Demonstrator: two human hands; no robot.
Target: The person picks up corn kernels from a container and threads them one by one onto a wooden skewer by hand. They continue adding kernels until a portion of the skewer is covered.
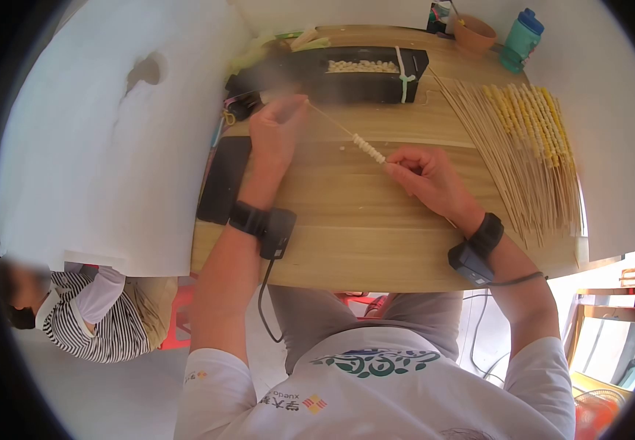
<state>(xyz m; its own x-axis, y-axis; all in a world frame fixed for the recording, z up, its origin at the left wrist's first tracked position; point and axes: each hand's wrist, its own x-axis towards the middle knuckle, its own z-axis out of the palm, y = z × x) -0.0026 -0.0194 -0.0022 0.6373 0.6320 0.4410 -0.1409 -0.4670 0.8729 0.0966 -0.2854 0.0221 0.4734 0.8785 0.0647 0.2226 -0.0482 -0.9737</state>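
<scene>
A thin wooden skewer [332,122] runs diagonally between my hands, with a row of small whitish beads [368,148] threaded along its middle. My right hand [429,177] pinches it just below the beads, and its lower end sticks out under the palm. Up at the skewer's far tip, the fingers of my left hand [279,132] are pinched together; whether a bead is between them is too small to tell. Beyond my hands lies a long black box [376,89] holding loose whitish pieces [361,67]; a pale strip [405,73] is wrapped around its right end.
Many bare skewers [493,154] lie at the right, beside several filled with yellow and white beads [534,121]. A blue-green bottle [523,40] and a clay pot [473,35] stand at the back. A dark flat object [225,180] lies left. Another person [101,315] sits at lower left.
</scene>
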